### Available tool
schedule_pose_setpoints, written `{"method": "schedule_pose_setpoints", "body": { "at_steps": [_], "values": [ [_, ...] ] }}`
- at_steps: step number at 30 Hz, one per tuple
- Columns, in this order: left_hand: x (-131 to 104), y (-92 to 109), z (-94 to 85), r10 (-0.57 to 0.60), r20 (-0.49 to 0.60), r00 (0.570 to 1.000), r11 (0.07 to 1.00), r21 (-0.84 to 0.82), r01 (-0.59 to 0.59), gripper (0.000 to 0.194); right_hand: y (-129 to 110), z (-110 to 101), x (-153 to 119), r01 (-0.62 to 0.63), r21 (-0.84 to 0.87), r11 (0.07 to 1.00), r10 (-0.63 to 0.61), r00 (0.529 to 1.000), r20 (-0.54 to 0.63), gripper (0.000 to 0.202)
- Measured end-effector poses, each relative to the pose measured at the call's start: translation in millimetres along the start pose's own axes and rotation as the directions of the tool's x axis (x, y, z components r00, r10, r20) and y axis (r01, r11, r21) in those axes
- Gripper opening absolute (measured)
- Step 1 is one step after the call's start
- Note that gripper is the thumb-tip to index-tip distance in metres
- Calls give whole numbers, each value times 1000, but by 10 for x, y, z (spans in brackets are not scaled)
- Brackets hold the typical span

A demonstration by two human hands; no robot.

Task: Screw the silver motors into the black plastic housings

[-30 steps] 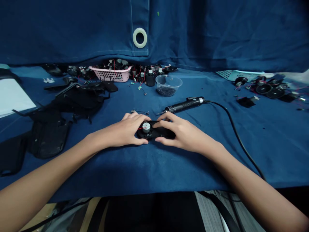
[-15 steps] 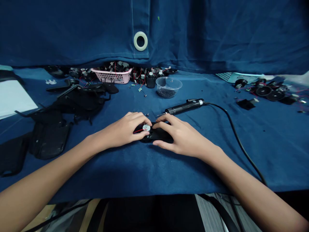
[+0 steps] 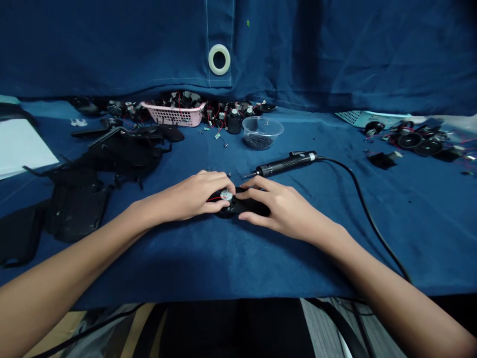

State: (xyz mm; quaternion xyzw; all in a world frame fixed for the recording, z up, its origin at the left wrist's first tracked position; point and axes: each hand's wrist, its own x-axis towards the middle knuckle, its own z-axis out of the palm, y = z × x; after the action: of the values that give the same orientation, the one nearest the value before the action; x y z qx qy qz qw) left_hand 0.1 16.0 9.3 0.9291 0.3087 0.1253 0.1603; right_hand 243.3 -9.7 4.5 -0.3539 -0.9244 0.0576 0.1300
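Thumb and fingers of my left hand (image 3: 201, 196) close around a small motor (image 3: 226, 195) with a pale round top and a red wire. The motor sits at the left end of a black plastic housing (image 3: 249, 207) lying on the blue cloth. My right hand (image 3: 276, 201) grips that housing from the right, thumb on the near side and fingers on the far side. Its fingertips come close to the motor. Just beyond my right hand lies a black electric screwdriver (image 3: 286, 163), its bit pointing left.
A clear plastic bowl (image 3: 263, 133) of small dark screws stands behind the screwdriver. Black plastic parts (image 3: 119, 154) are heaped at left near white paper (image 3: 24, 146). A pink basket (image 3: 173, 115) and a teal basket (image 3: 372, 118) sit under the blue curtain. The screwdriver's cable (image 3: 363, 204) runs right.
The view has shifted slightly. Both hands stay at the housing, with the motor still between my left fingers; only small finger movements show.
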Motion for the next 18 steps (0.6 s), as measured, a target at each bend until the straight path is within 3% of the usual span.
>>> {"method": "schedule_pose_setpoints", "body": {
  "at_steps": [5,9,15,18],
  "values": [
    [-5,-5,-10,29,-13,999,1000,2,-29,16,1,11,0,-8,19,1000,8,1000,-10,41],
    [-26,5,1,-15,-27,1000,1000,-21,14,18,16,3,-5,6,35,999,-6,1000,-3,41],
    [-69,77,45,-124,-12,992,990,-71,123,52,43,16,1,25,66,998,-24,999,-22,38],
    [-55,93,96,-127,-3,992,990,-58,127,54,48,20,6,13,60,998,-12,1000,-14,39]
  ]
}}
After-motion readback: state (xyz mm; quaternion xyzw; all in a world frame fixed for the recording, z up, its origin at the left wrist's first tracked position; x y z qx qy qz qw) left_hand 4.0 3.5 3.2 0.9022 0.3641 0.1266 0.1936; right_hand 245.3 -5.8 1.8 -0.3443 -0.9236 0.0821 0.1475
